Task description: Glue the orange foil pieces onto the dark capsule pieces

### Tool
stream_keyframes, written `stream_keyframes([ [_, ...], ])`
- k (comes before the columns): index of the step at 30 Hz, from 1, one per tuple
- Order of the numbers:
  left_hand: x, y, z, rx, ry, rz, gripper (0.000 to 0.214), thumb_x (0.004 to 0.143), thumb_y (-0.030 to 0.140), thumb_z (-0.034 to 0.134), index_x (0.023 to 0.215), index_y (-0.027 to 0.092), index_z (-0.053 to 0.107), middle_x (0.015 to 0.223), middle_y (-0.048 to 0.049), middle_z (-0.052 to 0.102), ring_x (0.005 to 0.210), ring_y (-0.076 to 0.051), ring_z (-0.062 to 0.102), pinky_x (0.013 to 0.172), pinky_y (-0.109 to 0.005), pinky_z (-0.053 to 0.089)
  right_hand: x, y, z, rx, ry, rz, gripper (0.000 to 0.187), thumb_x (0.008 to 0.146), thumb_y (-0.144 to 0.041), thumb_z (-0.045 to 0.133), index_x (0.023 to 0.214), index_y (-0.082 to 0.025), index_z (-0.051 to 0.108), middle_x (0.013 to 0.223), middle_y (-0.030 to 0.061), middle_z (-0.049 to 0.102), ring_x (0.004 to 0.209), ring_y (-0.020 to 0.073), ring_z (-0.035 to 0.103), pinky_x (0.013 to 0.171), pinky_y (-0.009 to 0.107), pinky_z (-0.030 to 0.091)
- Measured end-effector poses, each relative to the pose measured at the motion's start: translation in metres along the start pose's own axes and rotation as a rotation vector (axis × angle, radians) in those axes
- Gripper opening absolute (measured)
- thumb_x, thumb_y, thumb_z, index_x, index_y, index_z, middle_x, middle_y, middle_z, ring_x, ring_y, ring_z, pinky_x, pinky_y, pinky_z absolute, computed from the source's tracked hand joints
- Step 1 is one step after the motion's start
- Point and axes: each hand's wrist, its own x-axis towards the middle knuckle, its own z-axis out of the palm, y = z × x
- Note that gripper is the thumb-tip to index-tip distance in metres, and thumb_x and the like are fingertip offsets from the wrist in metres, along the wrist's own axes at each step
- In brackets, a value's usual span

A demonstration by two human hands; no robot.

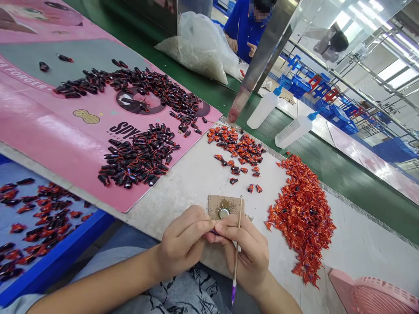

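Tiny dark piece [212, 233], hardly showing, sits pinched between the fingertips of both hands just above the near edge of the pale desk [193, 174]. The left hand [183, 244] is curled almost shut, thumb and forefinger nipping the piece from its side. The right hand [248, 253] is closed too: its fingertips meet the piece, and a thin wooden stick with a purple tip [238, 235] is trapped upright between its fingers, purple end pointing down toward the lap.

Just beyond the knuckles lies a small brown cardboard square [216, 205] with a shiny silvery dab [224, 213] on it (glue or a metal disc, I cannot tell which). Toward the desk's right edge spreads a big heap of red-orange bits [303, 218], and a smaller red and black cluster [240, 148] lies nearer the far edge. Glossy black pieces [139, 159] are piled on a pink printed board [49, 126] over the left side.

To my eye the grip is the weak point. The tiny dark piece is so small that a slight slackening would drop it into the lap. The stick rides loose in the same hand, so it could swing and smear the dab or flick the heap about
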Motion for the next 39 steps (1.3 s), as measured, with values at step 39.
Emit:
stream_keyframes([
  [39, 0.008, 0.023, 0.006, -0.189, -0.277, -0.175, 0.018, 0.1, 0.023, 0.039, 0.093, 0.019, 0.055, 0.072, -0.0036, 0.063, 0.063, -0.016, 0.059, 0.06, -0.023, 0.048, 0.001, -0.002, -0.015, 0.137, -0.146, 0.204, 0.047, 0.1, -0.05, 0.037, 0.065, -0.02, 0.046, 0.063, -0.0002, 0.045, 0.059, 0.0145, 0.045, 0.053, 0.028, 0.036],
])
